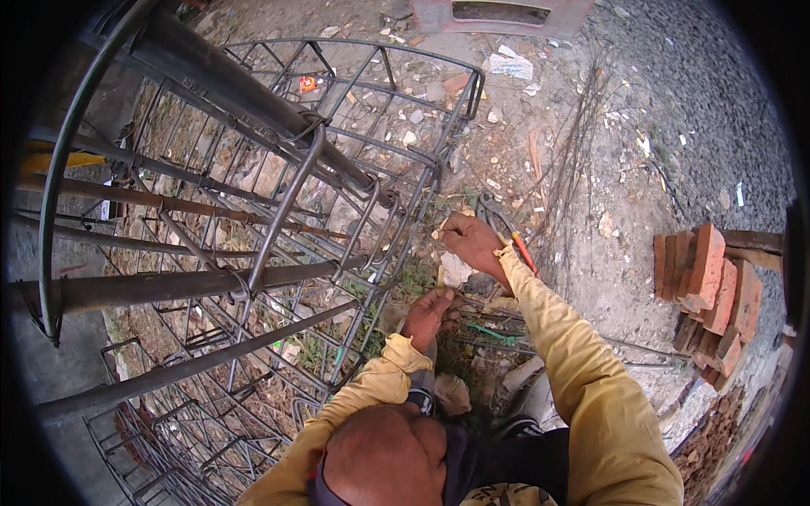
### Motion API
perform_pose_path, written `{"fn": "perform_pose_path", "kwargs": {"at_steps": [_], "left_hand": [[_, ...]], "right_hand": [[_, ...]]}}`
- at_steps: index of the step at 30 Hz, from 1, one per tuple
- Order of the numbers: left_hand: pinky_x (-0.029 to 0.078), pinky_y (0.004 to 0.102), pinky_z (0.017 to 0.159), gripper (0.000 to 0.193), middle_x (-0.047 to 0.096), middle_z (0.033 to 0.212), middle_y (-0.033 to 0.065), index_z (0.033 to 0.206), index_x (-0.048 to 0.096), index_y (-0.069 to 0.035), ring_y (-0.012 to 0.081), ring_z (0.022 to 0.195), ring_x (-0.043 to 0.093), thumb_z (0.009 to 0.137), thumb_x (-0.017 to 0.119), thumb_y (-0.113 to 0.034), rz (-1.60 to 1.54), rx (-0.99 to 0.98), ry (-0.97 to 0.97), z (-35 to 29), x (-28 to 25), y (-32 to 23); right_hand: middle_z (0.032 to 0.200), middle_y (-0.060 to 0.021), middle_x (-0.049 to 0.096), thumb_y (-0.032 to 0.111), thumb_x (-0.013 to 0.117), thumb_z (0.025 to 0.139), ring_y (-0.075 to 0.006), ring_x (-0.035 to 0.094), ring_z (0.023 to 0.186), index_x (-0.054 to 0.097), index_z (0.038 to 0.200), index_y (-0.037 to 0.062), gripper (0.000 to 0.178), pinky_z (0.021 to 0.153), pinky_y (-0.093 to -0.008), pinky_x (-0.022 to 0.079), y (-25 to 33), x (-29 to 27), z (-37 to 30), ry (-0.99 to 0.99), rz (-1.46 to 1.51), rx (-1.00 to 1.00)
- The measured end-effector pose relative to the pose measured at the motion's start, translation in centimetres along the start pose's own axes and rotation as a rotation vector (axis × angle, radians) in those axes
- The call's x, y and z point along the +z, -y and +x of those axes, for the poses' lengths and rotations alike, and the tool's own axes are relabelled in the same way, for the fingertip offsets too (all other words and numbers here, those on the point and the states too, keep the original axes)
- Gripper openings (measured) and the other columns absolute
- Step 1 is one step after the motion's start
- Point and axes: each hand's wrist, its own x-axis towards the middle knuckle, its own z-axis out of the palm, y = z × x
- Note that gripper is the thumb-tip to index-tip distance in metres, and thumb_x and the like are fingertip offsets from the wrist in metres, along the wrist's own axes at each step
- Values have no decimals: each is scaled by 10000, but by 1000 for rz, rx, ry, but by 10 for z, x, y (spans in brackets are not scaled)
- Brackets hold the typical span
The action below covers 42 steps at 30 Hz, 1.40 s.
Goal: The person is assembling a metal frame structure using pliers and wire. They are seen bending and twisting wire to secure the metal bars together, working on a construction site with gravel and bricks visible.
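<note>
My left hand point(429, 316) is closed in a pinch just right of the steel rebar cage point(363, 312). Whatever lies between its fingertips is too small to make out. Slightly farther away, my right hand point(472, 240) has its fingers curled in, and what they hold, if anything, is hidden. A whitish lump point(456, 270) shows on the ground between the two hands. Pincers point(510, 226) with red-orange handles lie right beside my right hand, partly covered by its wrist. Neither hand visibly touches the cage.
Thick steel bars point(186, 282) with bent stirrups point(287, 202) slant across the left side. Loose thin wires point(582, 143) lie on the littered dirt ahead. Stacked red bricks point(713, 295) stand at the right, near dark gravel point(717, 110). A pale block point(502, 17) sits at the far edge.
</note>
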Motion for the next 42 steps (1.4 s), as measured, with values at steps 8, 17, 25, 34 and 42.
{"fn": "perform_pose_path", "kwargs": {"at_steps": [8,17,25,34,42], "left_hand": [[513,269,755,407,642,1111,-10,1282,568,-102,106,903,630,982,585,-376,-174,315,-42,3,19,-63],[481,233,604,222,651,800,3,1011,685,-19,78,669,574,897,724,-205,23,222,-5,12,5,-61],[464,260,561,226,647,752,23,957,687,17,83,620,552,872,734,-187,543,314,-124,11,24,-77],[472,253,624,232,660,791,45,932,673,27,93,676,573,876,720,-193,775,480,-294,20,40,-92],[494,329,730,557,620,1078,121,1333,492,5,161,840,600,889,710,-250,363,618,-367,57,32,-86]], "right_hand": [[759,6,620,268,652,936,-80,527,663,655,959,76,194,583,-270,422,-1,-34,-40,411,430,121],[746,-42,638,262,667,890,-208,603,672,655,875,45,219,663,-350,495,-25,-32,-55,257,8,-78],[792,-135,645,191,604,865,-351,638,782,619,844,71,123,739,-422,506,-25,-36,-61,-71,-560,-440],[791,-125,654,172,651,856,-315,640,741,646,831,62,113,685,-398,498,-12,-60,-79,-57,-118,-126],[763,-167,671,187,649,876,-327,662,702,670,888,43,146,654,-398,507,-37,-62,-33,-496,28,-12]]}}
